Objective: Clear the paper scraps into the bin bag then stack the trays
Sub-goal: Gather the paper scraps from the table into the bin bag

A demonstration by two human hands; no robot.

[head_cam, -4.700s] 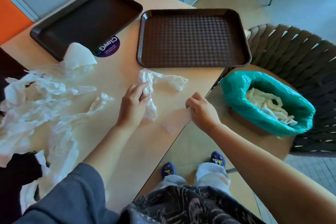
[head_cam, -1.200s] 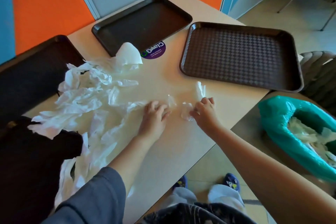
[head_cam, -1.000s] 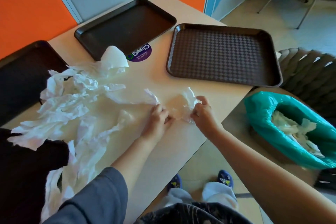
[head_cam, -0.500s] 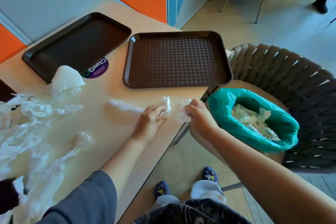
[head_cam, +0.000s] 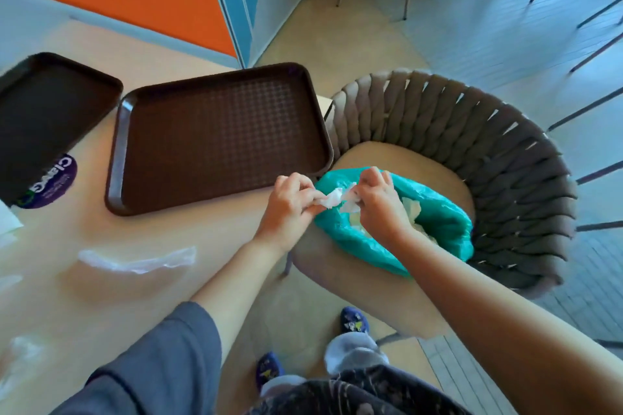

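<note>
Both hands carried off the table to the bag.
Our left hand (head_cam: 286, 209) and right hand (head_cam: 379, 204) pinch one paper scrap (head_cam: 337, 200) directly above the teal bin bag (head_cam: 438, 216) mouth; release drops it straight in.

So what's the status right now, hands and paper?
Left hand and right hand both pinch a crumpled white paper scrap above the open green bin bag. Thin white strip on the table. Two brown plastic trays unstacked. Nothing blocking.
</note>
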